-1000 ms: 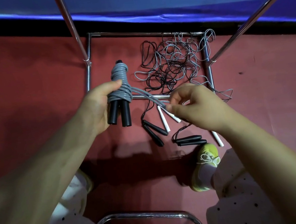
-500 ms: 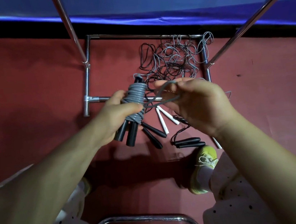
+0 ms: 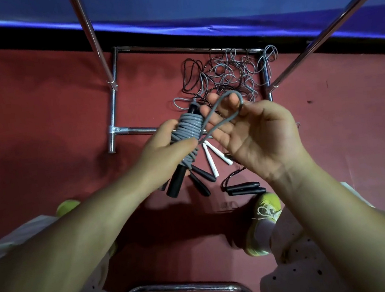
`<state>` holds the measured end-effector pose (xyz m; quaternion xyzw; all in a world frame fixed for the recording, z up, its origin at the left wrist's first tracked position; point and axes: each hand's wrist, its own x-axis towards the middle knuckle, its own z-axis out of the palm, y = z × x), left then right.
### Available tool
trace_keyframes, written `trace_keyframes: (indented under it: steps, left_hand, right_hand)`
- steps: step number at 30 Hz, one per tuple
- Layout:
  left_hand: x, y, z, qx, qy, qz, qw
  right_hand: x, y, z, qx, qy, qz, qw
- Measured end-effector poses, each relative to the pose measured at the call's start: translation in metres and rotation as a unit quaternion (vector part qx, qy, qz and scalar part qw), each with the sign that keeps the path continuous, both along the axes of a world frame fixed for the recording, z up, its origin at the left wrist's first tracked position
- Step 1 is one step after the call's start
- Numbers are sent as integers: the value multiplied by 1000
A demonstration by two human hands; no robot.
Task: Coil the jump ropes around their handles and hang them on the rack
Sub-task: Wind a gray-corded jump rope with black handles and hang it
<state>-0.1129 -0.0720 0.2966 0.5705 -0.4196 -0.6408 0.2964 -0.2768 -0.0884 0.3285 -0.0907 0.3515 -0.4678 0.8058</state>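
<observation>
My left hand (image 3: 162,149) grips a grey jump rope (image 3: 188,128) coiled round its two black handles, which point down and left. The free end of that rope forms a loop (image 3: 224,111) held up by the thumb and fingers of my right hand (image 3: 256,135), palm toward me. Below my hands lie more ropes: a tangle of grey and black cord (image 3: 226,75), white handles (image 3: 211,159) and two pairs of black handles (image 3: 242,188). The metal rack's base frame (image 3: 118,131) and slanted poles (image 3: 88,34) stand around them.
The floor is a red mat (image 3: 36,117) with a blue sheet (image 3: 216,0) at the far edge. My yellow-green shoes (image 3: 264,212) stand near the handles. A curved chrome bar (image 3: 188,287) crosses the bottom of the view.
My left hand tilted the coiled bundle and brought it toward the middle. My right hand rose from low beside the bundle, turned palm up and now holds the rope end as a raised loop.
</observation>
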Motion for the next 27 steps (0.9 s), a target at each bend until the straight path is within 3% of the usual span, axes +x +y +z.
trace_keyframes:
  steps: [8,15,19,22,27]
  left_hand:
    - [1,-6,9,38,121,25,992]
    - [14,-15,-2,48,37,-5,998]
    - [17,-14,-5,77,28,-50,995]
    - [12,-9,-7,111,73,-67,989]
    - [8,-9,-8,95,56,-54,992]
  right_hand:
    - [-20,-13,10,23,25,-94,995]
    - [-4,1,5,-116,97,65,986]
    - [1,3,1,-110,112,69,985]
    - [4,5,-1,-90,129,48,986]
    - [1,5,-6,-160,276,46,947]
